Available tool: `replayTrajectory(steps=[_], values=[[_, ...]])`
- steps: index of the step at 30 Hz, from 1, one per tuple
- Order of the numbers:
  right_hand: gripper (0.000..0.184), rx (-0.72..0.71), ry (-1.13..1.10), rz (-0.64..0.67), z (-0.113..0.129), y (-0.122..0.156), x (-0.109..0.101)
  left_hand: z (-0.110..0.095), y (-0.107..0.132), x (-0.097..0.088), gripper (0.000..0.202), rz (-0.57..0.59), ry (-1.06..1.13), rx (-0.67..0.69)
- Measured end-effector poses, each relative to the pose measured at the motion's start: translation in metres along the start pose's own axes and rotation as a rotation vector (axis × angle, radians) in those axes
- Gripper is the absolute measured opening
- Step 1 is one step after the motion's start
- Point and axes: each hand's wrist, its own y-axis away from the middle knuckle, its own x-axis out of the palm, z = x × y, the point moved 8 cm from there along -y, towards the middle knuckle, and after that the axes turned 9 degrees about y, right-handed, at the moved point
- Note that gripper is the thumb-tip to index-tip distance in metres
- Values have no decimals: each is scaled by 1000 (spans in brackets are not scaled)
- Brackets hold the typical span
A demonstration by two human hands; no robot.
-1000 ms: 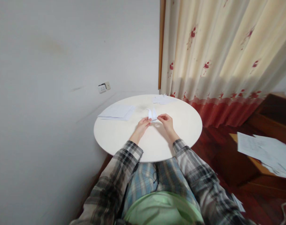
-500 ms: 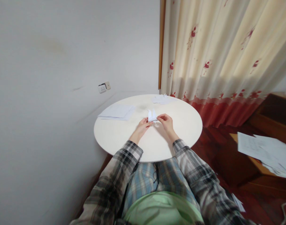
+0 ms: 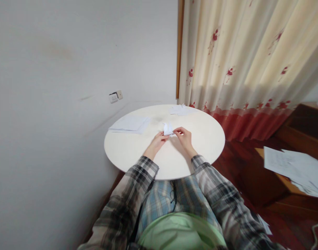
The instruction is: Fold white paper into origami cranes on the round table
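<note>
A small piece of folded white paper (image 3: 168,129) is held up over the round white table (image 3: 172,163), with flaps pointing upward. My left hand (image 3: 159,140) grips its left and lower side between thumb and fingers. At its right edge, my right hand (image 3: 184,134) pinches the paper with thumb and forefinger. The finer folds are too small and blurred to make out.
A stack of white paper (image 3: 129,124) lies on the table's left, and more paper pieces (image 3: 181,110) at its back. The wall with a socket (image 3: 113,98) borders the left. Papers (image 3: 291,165) cover a wooden cabinet at right, beside a floral curtain (image 3: 242,62).
Both hands and the folded paper have shifted very slightly to the left. The paper's upper flaps are tilted a little differently. Both hands keep their hold.
</note>
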Motion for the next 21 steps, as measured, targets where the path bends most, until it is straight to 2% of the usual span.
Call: replayTrajectory(steps=[11, 17, 21], values=[[12, -7, 12, -18, 6, 0, -2, -1, -1, -1, 29, -2, 16, -2], [20, 76, -14, -165, -6, 0, -17, -5, 2, 6, 30, 32, 20, 23], [19, 116, 3, -197, -16, -1, -19, -7, 2, 6, 31, 40, 44, 46]])
